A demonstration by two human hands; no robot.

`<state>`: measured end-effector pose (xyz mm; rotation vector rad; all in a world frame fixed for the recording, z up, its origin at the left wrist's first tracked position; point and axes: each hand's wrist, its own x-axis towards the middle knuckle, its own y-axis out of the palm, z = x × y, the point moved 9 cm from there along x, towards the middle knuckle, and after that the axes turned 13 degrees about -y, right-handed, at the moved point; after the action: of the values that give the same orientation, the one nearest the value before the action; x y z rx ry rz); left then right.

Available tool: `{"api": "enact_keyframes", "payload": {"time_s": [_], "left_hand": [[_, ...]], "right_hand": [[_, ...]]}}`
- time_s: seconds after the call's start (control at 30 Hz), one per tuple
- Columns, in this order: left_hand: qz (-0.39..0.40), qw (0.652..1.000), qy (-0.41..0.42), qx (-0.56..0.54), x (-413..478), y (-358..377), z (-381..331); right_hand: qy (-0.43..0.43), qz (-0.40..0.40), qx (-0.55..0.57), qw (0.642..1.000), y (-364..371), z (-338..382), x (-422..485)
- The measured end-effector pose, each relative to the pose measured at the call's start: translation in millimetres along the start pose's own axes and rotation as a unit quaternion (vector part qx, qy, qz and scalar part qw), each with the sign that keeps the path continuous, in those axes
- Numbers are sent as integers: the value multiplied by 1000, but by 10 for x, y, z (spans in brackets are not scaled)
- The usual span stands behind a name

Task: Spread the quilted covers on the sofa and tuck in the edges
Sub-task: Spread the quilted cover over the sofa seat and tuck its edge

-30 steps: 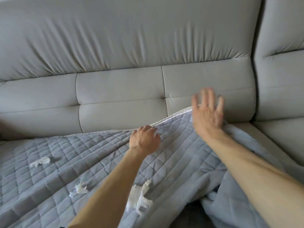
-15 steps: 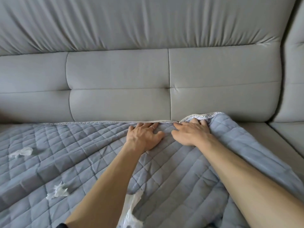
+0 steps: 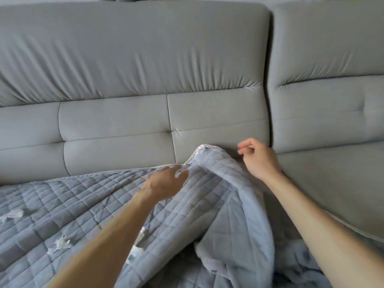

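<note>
The grey sofa [image 3: 128,59] fills the upper frame. The quilted cover [image 3: 62,215] lies spread across the lower left, its trimmed edge meeting the backrest base; judged tucked or nearly so there. At centre right the cover's corner [image 3: 209,156] stands bunched and untucked, seat bare beyond. Left hand [image 3: 164,183] rests flat on the cover, fingers loosely together, blurred. Right hand [image 3: 259,159] hovers beside the corner, fingers loosely curled, holding nothing. White scraps [image 3: 62,244] litter the lower left.
</note>
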<state>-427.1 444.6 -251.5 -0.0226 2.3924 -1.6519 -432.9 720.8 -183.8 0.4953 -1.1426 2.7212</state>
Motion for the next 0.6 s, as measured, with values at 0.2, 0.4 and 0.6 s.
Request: {"api": "enact_keyframes", "payload": {"time_s": [0.2, 0.4, 0.6], "left_hand": [[26, 997, 54, -48, -742, 119, -1168], [-8, 989, -145, -30, -785, 135, -800], [-21, 935, -190, -297, -889, 154, 163]], "right_hand": [[66, 259, -17, 964, 504, -645, -809], [78, 291, 38, 953, 458, -487, -960], [9, 282, -109, 953, 440, -263, -915]]}}
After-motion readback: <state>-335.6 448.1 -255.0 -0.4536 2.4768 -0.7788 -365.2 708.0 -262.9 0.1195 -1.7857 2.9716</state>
